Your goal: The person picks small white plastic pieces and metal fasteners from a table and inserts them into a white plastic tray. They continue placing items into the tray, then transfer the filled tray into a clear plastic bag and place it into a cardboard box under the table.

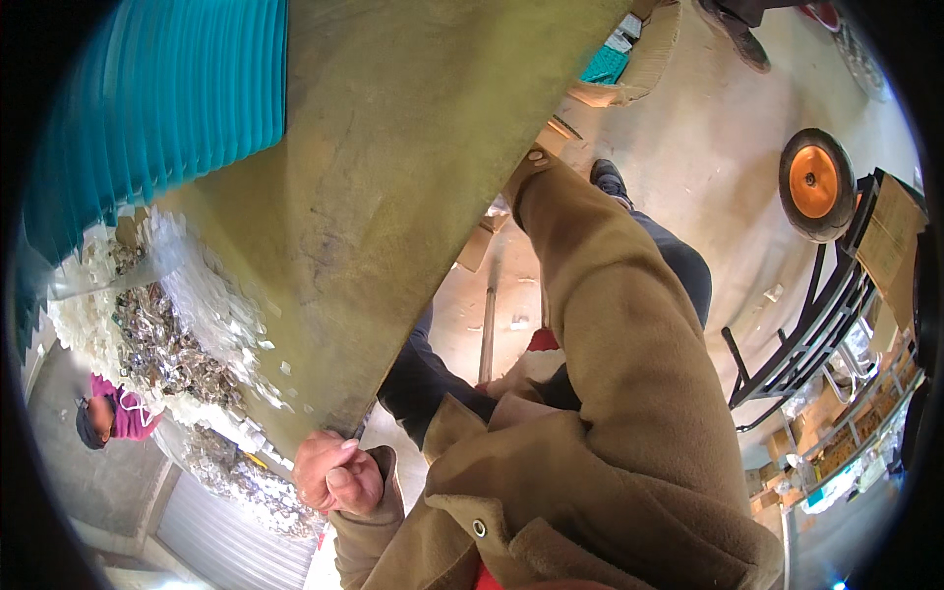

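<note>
Left hand (337,474) is curled tight on the near edge of the big olive-green panel (393,177), knuckles up. Right hand sits hidden under the far edge past the tan sleeve (629,334), so its fingers can't be read. Best keep both ends level, clear of the white scrap heap (187,324) beyond.

The board (393,177) is dull olive-brown, the ribbed sheet (167,98) behind it teal. The coat (629,393) is tan, the wheel (816,184) black with an orange hub, the scrap heap (187,324) white and grey.

Left hand (337,474) clenched; right arm outstretched.
</note>
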Tool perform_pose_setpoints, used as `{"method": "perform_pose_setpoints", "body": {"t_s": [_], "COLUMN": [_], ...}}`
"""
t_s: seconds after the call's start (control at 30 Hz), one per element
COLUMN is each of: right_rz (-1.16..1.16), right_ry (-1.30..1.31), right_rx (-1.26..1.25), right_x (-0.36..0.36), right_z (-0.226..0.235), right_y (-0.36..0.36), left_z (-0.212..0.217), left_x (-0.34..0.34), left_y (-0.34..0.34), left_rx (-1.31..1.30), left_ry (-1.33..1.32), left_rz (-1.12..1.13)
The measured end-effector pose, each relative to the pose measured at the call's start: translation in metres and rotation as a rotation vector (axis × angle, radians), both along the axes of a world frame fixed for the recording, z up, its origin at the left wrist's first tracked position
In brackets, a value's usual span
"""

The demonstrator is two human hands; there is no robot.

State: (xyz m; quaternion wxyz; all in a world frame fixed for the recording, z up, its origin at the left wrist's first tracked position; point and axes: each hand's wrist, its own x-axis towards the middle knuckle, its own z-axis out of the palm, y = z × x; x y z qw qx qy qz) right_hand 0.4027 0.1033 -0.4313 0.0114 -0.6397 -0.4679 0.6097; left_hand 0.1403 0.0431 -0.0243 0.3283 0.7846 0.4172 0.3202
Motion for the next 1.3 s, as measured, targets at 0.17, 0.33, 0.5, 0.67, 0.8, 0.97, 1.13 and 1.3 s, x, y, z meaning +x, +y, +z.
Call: {"method": "perform_pose_setpoints", "body": {"t_s": [0.17,0.33,0.5,0.67,0.8,0.97,1.13,1.3], "right_rz": [0.280,0.523,0.263,0.013,-0.682,-1.874,-2.335,-1.898], "right_ry": [-0.119,0.084,0.218,0.339,0.764,1.308,0.342,-0.272], "right_rx": [0.081,-0.168,-0.262,-0.347,-0.504,-0.583,0.123,-0.275], "right_x": [-0.002,0.017,0.028,0.027,0.031,-0.021,-0.075,-0.068], "right_z": [0.040,0.098,0.096,0.059,0.044,0.007,-0.040,-0.048], "right_y": [-0.008,-0.038,-0.092,-0.106,-0.098,-0.090,-0.069,-0.045], "left_z": [0.002,0.000,-0.001,-0.002,-0.001,0.002,-0.001,-0.003], "left_x": [0.005,0.005,0.001,0.001,0.002,0.003,0.003,0.001], "left_y": [0.000,0.002,0.003,0.001,0.002,0.005,0.002,0.003], "left_rx": [-0.035,0.007,-0.024,-0.044,-0.062,-0.073,-0.059,-0.028], "left_ry": [-0.029,-0.030,-0.040,-0.057,-0.075,-0.053,-0.080,-0.095], "left_rz": [0.010,-0.013,-0.026,-0.031,-0.029,-0.022,-0.033,-0.067]}}
